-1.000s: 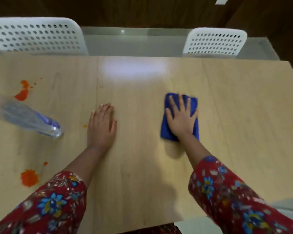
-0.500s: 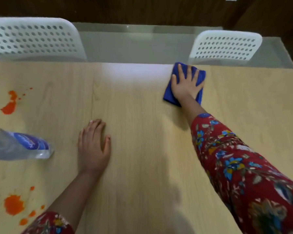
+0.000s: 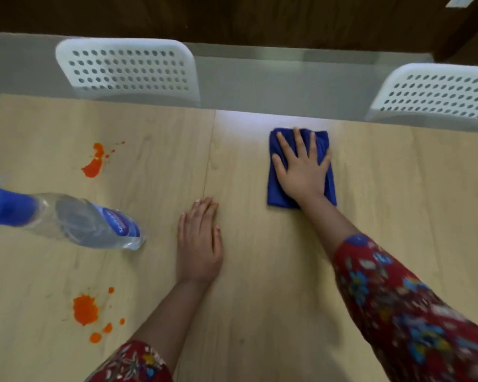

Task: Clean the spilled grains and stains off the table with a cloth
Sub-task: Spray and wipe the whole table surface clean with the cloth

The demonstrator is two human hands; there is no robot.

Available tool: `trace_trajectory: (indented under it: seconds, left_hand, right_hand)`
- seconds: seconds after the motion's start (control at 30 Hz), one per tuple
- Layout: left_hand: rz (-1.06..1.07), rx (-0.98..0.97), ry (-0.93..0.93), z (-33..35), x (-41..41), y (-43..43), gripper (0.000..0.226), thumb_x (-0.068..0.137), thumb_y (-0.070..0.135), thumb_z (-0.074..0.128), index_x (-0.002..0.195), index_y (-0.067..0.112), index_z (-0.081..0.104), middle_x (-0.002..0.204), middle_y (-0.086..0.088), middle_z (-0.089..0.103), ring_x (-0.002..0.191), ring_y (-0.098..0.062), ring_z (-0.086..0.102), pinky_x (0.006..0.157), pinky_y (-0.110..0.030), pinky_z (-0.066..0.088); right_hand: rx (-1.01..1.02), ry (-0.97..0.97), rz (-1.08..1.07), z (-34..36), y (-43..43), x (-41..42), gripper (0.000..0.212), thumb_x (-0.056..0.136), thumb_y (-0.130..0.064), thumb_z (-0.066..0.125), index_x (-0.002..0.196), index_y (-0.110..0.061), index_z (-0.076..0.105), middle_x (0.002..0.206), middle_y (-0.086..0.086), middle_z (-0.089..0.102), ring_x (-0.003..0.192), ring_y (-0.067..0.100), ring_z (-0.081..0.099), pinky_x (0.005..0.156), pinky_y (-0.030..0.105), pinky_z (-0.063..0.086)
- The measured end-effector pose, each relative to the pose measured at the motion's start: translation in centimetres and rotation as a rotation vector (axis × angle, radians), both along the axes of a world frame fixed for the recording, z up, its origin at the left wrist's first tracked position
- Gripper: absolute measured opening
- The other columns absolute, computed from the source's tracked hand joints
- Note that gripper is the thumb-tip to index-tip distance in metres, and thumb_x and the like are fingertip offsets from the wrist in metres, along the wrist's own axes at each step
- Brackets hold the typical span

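- At the near left of the surface [image 3: 398, 194], the near stain [image 3: 84, 310], orange with small droplets beside it, is not yet wiped.
- Just beyond it and to the right, your left hand [image 3: 199, 249] lies palm down on bare wood. Its fingers are straight and together and it holds nothing; it looks like a brace.
- Left of that hand, the spray bottle [image 3: 86, 221] lies on its side between the two stains.
- Farther off and to the right, your right hand [image 3: 301, 172] is spread flat on the folded blue cloth [image 3: 273, 194], pressing it down rather than gripping it. The cloth sits near the far edge, well apart from both stains.
- At the far left lies the far stain [image 3: 93, 166], a smear with specks.
- You appear to be mid-wipe over wood that looks clean, and I can make out no grains. The next move calls for sliding the cloth left under steady pressure to a stain, steering round the bottle.
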State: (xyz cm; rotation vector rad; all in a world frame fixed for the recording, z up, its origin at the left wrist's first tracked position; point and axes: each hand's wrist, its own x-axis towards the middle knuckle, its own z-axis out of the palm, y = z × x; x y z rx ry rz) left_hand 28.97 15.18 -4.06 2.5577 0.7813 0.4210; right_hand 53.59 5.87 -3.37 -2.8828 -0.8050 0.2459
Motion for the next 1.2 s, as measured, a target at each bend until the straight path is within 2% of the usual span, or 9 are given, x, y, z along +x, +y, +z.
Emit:
trace_trajectory:
  seconds: [0.17, 0.37, 0.53, 0.73, 0.83, 0.93, 1.0, 1.07, 1.2]
  left_hand:
    - [0.002, -0.029, -0.083, 0.9, -0.6, -0.1, 0.05, 0.085, 0.012, 0.038, 0.133, 0.01, 0.055, 0.14, -0.004, 0.053, 0.136, -0.019, 0.041, 0.116, -0.041, 0.025]
    - [0.015, -0.053, -0.217, 2.6, -6.0, -0.8, 0.041, 0.089, 0.006, 0.044, 0.126, 0.006, 0.059, 0.132, -0.007, 0.059, 0.132, -0.022, 0.046, 0.112, -0.038, 0.034]
    - [0.129, -0.059, -0.339, 4.7, -9.2, -0.9, 0.039, 0.09, 0.005, 0.047, 0.128, 0.005, 0.057, 0.129, -0.007, 0.059, 0.128, -0.021, 0.049, 0.111, -0.035, 0.035]
    - [0.325, -0.052, -0.59, 7.5, -10.7, 1.3, 0.021, 0.09, 0.013, 0.049, 0.107, 0.002, 0.057, 0.106, -0.004, 0.053, 0.1, -0.025, 0.052, 0.096, -0.029, 0.04]
    - [0.437, -0.036, -0.729, 9.4, -10.6, 3.2, 0.028, 0.088, 0.018, 0.055, 0.111, 0.004, 0.049, 0.109, -0.001, 0.045, 0.097, -0.026, 0.049, 0.087, -0.041, 0.043]
    - [0.488, -0.172, -0.742, 11.6, -9.1, 5.3, 0.064, 0.087, 0.032, 0.057, 0.138, -0.001, 0.036, 0.135, -0.003, 0.037, 0.127, -0.024, 0.041, 0.108, -0.037, 0.035]
    - [0.475, -0.253, -0.754, 13.4, -8.0, 6.8, 0.074, 0.087, 0.039, 0.057, 0.146, 0.007, 0.026, 0.145, 0.006, 0.029, 0.139, -0.01, 0.029, 0.115, -0.027, 0.025]
    - [0.44, -0.303, -0.815, 14.6, -6.8, 7.9, 0.068, 0.088, 0.036, 0.058, 0.145, 0.011, 0.029, 0.142, 0.015, 0.034, 0.135, 0.0, 0.035, 0.111, -0.02, 0.029]
    - [0.397, -0.293, -0.934, 15.2, -5.7, 8.9, 0.045, 0.091, 0.024, 0.056, 0.13, 0.003, 0.05, 0.119, 0.007, 0.058, 0.106, -0.015, 0.059, 0.093, -0.03, 0.047]
  right_hand:
    - [0.012, 0.012, 0.28, -0.2, 5.9, -4.0, 0.055, 0.098, -0.055, 0.027, 0.151, -0.042, 0.021, 0.163, -0.005, 0.01, 0.15, 0.025, -0.001, 0.113, 0.065, 0.001]
    - [-0.013, -0.001, 0.715, 0.1, -5.0, -17.1, 0.057, 0.098, -0.06, 0.026, 0.151, -0.047, 0.011, 0.163, -0.011, 0.004, 0.15, 0.022, -0.003, 0.116, 0.06, 0.001]
    - [-0.071, -0.016, 0.466, 0.1, -10.0, -13.8, 0.057, 0.096, -0.062, 0.018, 0.151, -0.047, 0.009, 0.162, -0.012, 0.002, 0.15, 0.02, -0.002, 0.117, 0.058, 0.001]
    - [0.02, 0.021, 0.186, 1.7, -3.3, -16.0, 0.063, 0.094, -0.058, 0.016, 0.153, -0.038, 0.005, 0.163, -0.009, -0.005, 0.149, 0.019, -0.013, 0.112, 0.053, -0.02]
    - [0.154, 0.116, 0.345, 2.6, 2.1, -18.7, 0.063, 0.096, -0.052, 0.022, 0.154, -0.033, 0.006, 0.163, -0.006, -0.002, 0.149, 0.016, -0.009, 0.12, 0.044, -0.009]
    - [0.204, 0.165, 0.358, 1.3, 6.4, -19.1, 0.06, 0.1, -0.047, 0.029, 0.155, -0.031, 0.011, 0.163, -0.005, 0.005, 0.15, 0.015, -0.003, 0.121, 0.039, -0.001]
    - [0.233, 0.156, 0.301, 0.7, 8.2, -18.7, 0.059, 0.1, -0.046, 0.03, 0.155, -0.029, 0.013, 0.163, -0.005, 0.009, 0.15, 0.015, 0.001, 0.121, 0.038, 0.001]
    - [0.287, 0.154, 0.226, 0.3, 8.6, -18.4, 0.06, 0.101, -0.045, 0.029, 0.155, -0.026, 0.014, 0.162, -0.004, 0.013, 0.149, 0.014, 0.004, 0.121, 0.036, 0.003]
    - [0.431, 0.133, 0.142, 0.3, 7.8, -19.0, 0.055, 0.101, -0.038, 0.036, 0.152, -0.023, 0.024, 0.157, -0.003, 0.027, 0.147, 0.013, 0.014, 0.122, 0.036, 0.007]
